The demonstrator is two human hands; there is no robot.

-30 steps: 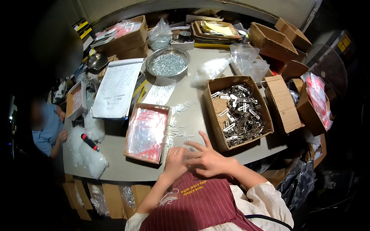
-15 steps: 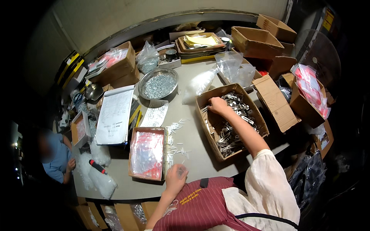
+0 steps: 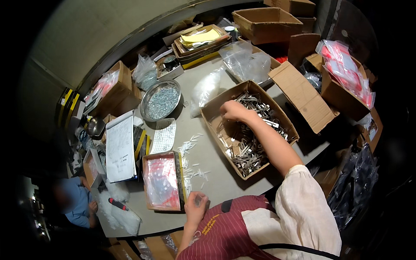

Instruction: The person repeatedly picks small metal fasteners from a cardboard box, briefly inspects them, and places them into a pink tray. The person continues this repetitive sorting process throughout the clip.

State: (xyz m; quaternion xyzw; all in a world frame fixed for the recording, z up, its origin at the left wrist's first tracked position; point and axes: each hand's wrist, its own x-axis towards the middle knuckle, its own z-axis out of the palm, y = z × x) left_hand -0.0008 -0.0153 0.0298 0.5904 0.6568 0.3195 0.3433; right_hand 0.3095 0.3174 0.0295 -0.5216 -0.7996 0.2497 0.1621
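My right hand [image 3: 235, 111] reaches into an open cardboard box [image 3: 215, 138] of loose flat metal pieces [image 3: 249, 149]. Its fingers are closed and point down at the box's left side; what they pinch, if anything, is hidden. Near the front edge of the table, my left hand [image 3: 196, 207] is curled closed around something small, perhaps clear, that I cannot make out. Small white plastic tubes [image 3: 189, 171] lie scattered just beyond that hand. To its left stands a shallow box [image 3: 146, 184] holding clear plastic bags with red edges [image 3: 164, 180].
A steel bowl [image 3: 144, 113] of small shiny metal parts stands at the back, beside a bag of white pieces [image 3: 205, 91]. Paper sheets [image 3: 120, 147] lie left. A red-black tool [image 3: 118, 204] rests on a clear bag. Another person [image 3: 80, 203] sits at far left.
The whole view has turned and shifted, so things appear moved and tilted. My right hand stays in the metal-parts box, and my left hand stays closed near the table edge.
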